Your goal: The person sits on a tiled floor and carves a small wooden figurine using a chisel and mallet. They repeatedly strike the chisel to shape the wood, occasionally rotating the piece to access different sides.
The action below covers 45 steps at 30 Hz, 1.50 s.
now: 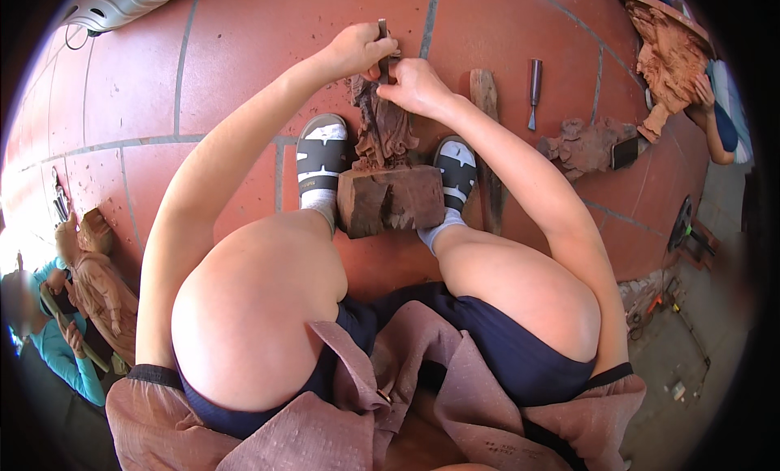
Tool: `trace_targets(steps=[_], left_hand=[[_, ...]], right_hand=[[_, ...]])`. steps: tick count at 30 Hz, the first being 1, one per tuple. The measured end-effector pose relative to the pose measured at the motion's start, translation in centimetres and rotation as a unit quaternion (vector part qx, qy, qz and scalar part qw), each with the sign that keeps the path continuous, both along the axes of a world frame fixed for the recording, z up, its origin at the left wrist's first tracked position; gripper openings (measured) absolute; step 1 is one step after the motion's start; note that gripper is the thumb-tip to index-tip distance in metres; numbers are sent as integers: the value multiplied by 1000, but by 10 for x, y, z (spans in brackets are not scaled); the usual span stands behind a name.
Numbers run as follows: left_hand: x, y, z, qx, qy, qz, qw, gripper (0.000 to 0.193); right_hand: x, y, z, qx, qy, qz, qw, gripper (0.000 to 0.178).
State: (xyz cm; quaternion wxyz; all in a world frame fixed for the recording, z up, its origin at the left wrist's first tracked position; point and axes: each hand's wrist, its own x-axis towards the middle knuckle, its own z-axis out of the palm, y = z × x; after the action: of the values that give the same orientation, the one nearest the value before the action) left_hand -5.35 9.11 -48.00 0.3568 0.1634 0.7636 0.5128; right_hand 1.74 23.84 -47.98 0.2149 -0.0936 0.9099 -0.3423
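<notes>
Between my feet stands a dark brown wood carving (pixel 385 134) of a robed figure, on a rough block base (pixel 392 199). Both hands are at its top end. My left hand (pixel 354 50) is closed around a chisel (pixel 383 49), a narrow dark metal tool pointing away from me. Closed on the same chisel, lower along it, is my right hand (pixel 416 88), its fingers bent beside the carving's top. The chisel's working edge and the exact spot it touches are hidden by my fingers.
To the right on the red tiles lie a wooden stick (pixel 485 146), another chisel (pixel 534 93), a carved wood piece (pixel 581 146) and a phone-like dark slab (pixel 625 153). A person's hand touches a large carving (pixel 670 61) at far right. Another person sits left beside a standing figure (pixel 106 288).
</notes>
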Motion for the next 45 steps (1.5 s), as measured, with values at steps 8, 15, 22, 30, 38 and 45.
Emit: trace_targets(steps=[8, 15, 22, 30, 38, 45], left_hand=[[2, -1, 6, -8, -8, 13, 1000, 33], [-8, -18, 30, 135, -5, 59, 989, 48], [51, -63, -41, 37, -195, 96, 975, 66], [63, -41, -52, 18, -231, 171, 958, 64], [64, -31, -44, 8, -229, 180, 957, 58], [61, -33, -49, -1, -221, 127, 967, 47]], right_hand=[[0, 5, -8, -37, -37, -15, 998, 26], [-7, 37, -8, -263, -56, -233, 935, 18], [30, 57, -8, -376, -166, -328, 850, 16], [33, 70, 0, -374, -133, -351, 848, 14], [50, 87, -1, -369, -176, -368, 835, 16], [70, 87, -3, -342, -188, -369, 844, 23]])
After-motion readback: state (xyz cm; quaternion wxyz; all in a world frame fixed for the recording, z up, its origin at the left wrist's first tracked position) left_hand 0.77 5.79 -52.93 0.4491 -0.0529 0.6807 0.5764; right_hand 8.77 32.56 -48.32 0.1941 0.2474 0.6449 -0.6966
